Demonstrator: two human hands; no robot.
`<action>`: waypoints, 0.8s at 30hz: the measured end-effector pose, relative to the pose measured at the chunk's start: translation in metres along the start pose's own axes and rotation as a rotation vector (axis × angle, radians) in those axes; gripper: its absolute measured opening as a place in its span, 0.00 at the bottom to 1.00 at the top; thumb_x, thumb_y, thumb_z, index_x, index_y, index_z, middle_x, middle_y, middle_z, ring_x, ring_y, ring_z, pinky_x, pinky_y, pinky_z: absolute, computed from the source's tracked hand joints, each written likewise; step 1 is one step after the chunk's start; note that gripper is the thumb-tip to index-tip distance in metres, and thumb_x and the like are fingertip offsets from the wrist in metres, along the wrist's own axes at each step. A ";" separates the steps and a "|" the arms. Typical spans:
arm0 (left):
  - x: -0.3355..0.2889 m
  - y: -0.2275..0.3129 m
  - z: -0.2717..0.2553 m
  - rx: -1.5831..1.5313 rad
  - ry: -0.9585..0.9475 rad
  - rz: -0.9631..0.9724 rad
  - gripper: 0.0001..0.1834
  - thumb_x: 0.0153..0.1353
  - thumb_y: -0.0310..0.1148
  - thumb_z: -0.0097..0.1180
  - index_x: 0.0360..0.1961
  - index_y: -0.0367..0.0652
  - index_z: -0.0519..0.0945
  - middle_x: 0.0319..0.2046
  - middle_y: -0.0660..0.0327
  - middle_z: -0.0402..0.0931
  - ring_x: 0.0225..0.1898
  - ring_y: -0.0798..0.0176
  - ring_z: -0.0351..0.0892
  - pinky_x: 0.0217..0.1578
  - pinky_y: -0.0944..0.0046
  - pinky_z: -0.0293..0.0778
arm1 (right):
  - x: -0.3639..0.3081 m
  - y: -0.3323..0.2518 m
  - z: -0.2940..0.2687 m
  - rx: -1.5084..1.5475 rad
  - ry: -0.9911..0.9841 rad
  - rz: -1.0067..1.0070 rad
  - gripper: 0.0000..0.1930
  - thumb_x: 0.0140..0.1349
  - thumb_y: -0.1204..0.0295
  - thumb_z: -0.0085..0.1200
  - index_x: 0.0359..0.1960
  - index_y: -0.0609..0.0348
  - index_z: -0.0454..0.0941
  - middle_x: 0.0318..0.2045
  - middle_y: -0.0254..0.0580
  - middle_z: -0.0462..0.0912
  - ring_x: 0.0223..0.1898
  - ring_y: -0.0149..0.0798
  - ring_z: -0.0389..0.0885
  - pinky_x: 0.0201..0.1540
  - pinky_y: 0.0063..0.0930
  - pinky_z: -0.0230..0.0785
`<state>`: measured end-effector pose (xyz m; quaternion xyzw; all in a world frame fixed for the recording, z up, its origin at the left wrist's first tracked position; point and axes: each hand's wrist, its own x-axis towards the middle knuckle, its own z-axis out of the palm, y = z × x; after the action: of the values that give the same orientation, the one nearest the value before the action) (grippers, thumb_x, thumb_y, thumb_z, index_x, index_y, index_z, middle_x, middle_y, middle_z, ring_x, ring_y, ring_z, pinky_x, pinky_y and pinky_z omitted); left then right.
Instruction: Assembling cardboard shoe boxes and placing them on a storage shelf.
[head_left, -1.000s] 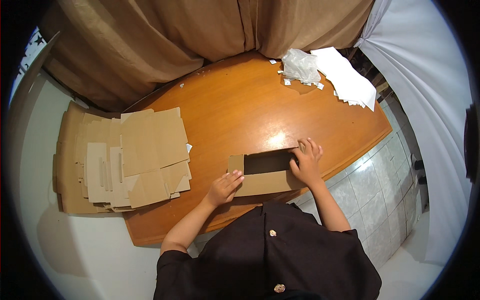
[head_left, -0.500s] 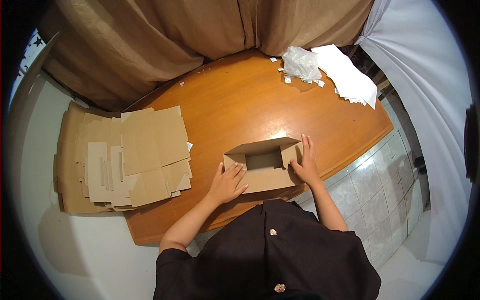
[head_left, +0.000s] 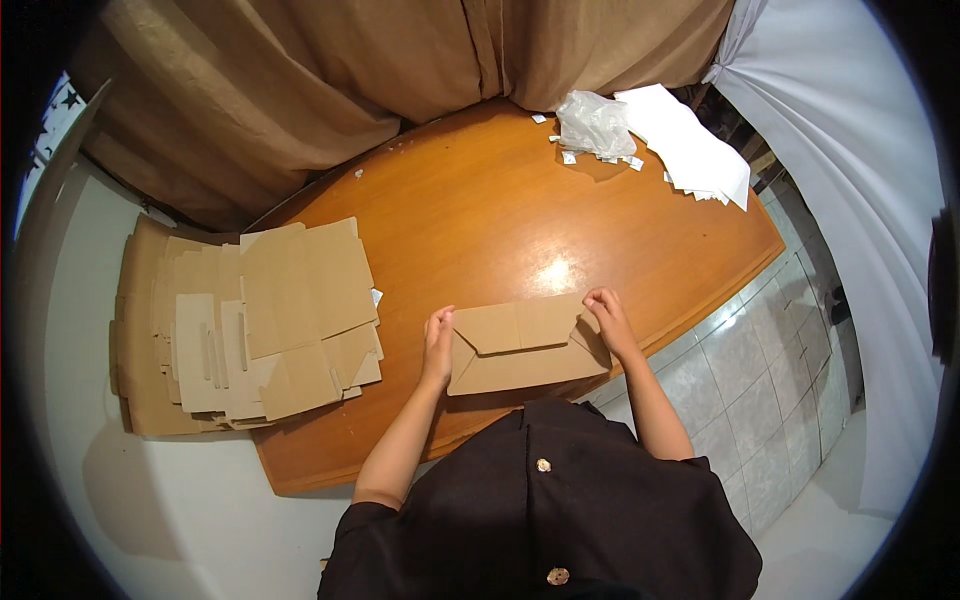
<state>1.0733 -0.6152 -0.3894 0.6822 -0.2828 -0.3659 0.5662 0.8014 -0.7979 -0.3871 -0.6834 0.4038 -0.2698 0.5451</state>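
Observation:
A brown cardboard box (head_left: 515,371) sits at the table's near edge in front of my body. Its far flap (head_left: 520,325) now slopes over the opening toward me, hiding most of the inside. My left hand (head_left: 438,346) grips the box's far left corner, fingers bent at the edge. At the far right corner, my right hand (head_left: 610,322) is closed with its fingertips pinching the flap's end. A side flap shows as a slanted fold below the right hand.
A stack of flattened cardboard boxes (head_left: 305,285) lies on the table's left side, overhanging its edge. At the far right of the wooden table (head_left: 450,220) are a crumpled clear plastic bag (head_left: 595,125), small white slips and white paper sheets (head_left: 690,145). Brown curtains (head_left: 300,80) hang behind.
The box's far flap has come down over the opening toward me. My left hand has moved from the near left side up to the far left corner; my right hand has shifted slightly.

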 end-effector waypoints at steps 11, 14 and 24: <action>-0.022 0.047 0.023 0.689 0.086 0.098 0.56 0.47 0.50 0.64 0.66 0.38 0.42 0.61 0.38 0.51 0.62 0.43 0.56 0.58 0.52 0.60 | -0.020 -0.033 0.011 -0.317 0.174 -0.019 0.37 0.46 0.61 0.64 0.56 0.63 0.61 0.52 0.60 0.68 0.55 0.54 0.66 0.56 0.38 0.61; -0.007 -0.015 -0.020 0.421 0.102 -0.236 0.47 0.57 0.58 0.50 0.65 0.36 0.47 0.61 0.40 0.54 0.63 0.48 0.57 0.59 0.55 0.59 | -0.014 -0.042 -0.004 -0.322 -0.016 0.129 0.36 0.56 0.48 0.52 0.58 0.64 0.61 0.53 0.60 0.70 0.51 0.53 0.71 0.54 0.37 0.64; 0.028 0.095 0.002 -0.373 0.027 0.087 0.25 0.65 0.51 0.35 0.52 0.43 0.68 0.51 0.62 0.67 0.52 0.64 0.66 0.55 0.60 0.60 | 0.015 -0.063 -0.031 0.553 0.180 0.185 0.26 0.67 0.48 0.31 0.47 0.58 0.70 0.42 0.40 0.75 0.41 0.33 0.72 0.44 0.25 0.64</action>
<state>1.0904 -0.6578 -0.3020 0.5574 -0.2320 -0.3780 0.7018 0.8001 -0.8216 -0.3197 -0.4429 0.4221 -0.3783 0.6947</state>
